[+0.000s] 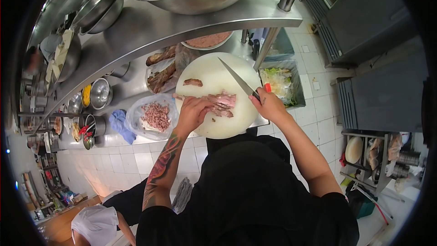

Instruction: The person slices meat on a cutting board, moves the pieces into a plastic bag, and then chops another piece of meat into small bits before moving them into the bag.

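A round white cutting board (191,66) lies in front of me on the steel counter. Pink, partly sliced meat (225,100) rests on it, with a browned strip of meat (193,82) farther up the board. My left hand (195,110) is on the left end of the sliced meat, fingers curled and holding it down. In my right hand (268,105), at the board's right edge, is a kitchen knife (237,76). Its blade points up and left over the board, apart from the meat. To the left, diced meat (155,116) sits in a plastic-lined bowl (132,117).
Browned meat pieces (161,75) lie in plastic behind the board. A steel shelf (205,27) overhangs the counter, bearing a large metal bowl (200,1). A bin of scraps (278,80) stands right of the counter. A blue cloth (122,125) lies left. Another person (98,223) is at lower left.
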A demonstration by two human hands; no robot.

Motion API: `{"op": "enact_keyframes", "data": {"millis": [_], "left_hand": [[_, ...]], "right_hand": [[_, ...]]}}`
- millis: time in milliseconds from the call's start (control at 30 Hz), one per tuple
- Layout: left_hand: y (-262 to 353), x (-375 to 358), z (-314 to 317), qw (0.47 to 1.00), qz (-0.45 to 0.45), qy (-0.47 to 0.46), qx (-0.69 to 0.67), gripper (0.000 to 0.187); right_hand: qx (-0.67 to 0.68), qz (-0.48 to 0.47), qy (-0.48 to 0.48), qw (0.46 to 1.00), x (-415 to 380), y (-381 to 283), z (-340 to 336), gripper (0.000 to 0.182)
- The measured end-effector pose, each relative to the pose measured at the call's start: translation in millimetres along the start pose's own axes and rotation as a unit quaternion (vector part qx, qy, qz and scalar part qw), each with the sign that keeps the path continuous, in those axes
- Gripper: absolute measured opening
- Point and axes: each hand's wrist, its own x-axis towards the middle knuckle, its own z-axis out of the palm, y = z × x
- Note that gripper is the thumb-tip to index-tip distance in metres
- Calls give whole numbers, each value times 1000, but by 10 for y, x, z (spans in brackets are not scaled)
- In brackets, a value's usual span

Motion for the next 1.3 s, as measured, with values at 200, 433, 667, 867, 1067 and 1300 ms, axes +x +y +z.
{"op": "enact_keyframes", "data": {"millis": [200,433,667,867,1067,1300], "left_hand": [[248,21,-40,998,24,24,-61,23],[607,193,-98,984,17,-56,-169,23],[-36,-190,-138,962,-161,-153,-161,19],[-80,-325,-236,971,-175,-102,-129,14],[368,-161,95,999,-13,35,5,22],[548,24,457,998,10,-33,47,24]], "right_hand": [[5,24,-7,1000,-12,-63,-42,38],[5,12,-11,1000,0,-39,-33,40],[2,-1,2,1000,-8,12,35,42],[4,6,-10,1000,-1,-36,-13,42],[0,-1,-14,1000,7,-58,-14,41],[-19,2,-19,1000,13,-63,-22,41]]}}
